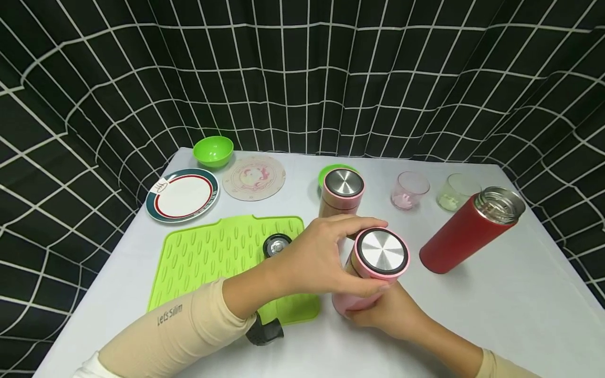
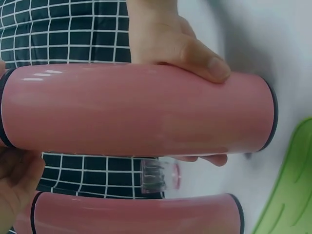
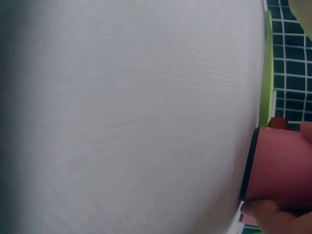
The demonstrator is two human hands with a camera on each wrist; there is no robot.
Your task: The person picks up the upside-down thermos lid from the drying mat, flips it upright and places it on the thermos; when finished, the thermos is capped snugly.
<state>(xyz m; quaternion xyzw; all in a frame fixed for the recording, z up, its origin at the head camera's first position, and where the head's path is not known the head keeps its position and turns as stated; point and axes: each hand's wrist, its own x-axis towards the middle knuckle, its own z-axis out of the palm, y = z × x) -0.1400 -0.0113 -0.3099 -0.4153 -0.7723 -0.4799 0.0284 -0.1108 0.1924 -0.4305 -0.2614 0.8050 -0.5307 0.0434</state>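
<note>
A pink vacuum flask (image 1: 361,301) with a brushed steel top stands between both hands in the head view. My left hand (image 1: 321,257) grips it at the lid, thumb and fingers on opposite sides. Lower down, my right hand (image 1: 394,316) is wrapped around the body; in the left wrist view, the right thumb (image 2: 200,58) lies along the pink side. The right wrist view catches the flask's dark-rimmed base (image 3: 282,165) close to the white tabletop, with part of the right hand (image 3: 275,219) beside it. Whether the base touches the table, I cannot tell.
Behind stands a second pink flask (image 1: 341,197). An uncapped red flask (image 1: 460,236) and two glasses (image 1: 410,190) are to the right. Leftward lie a lime mat (image 1: 203,252), a black-handled object (image 1: 264,331) partly under my forearm, a plate (image 1: 181,195), a round mat (image 1: 254,178) and a green bowl (image 1: 214,152).
</note>
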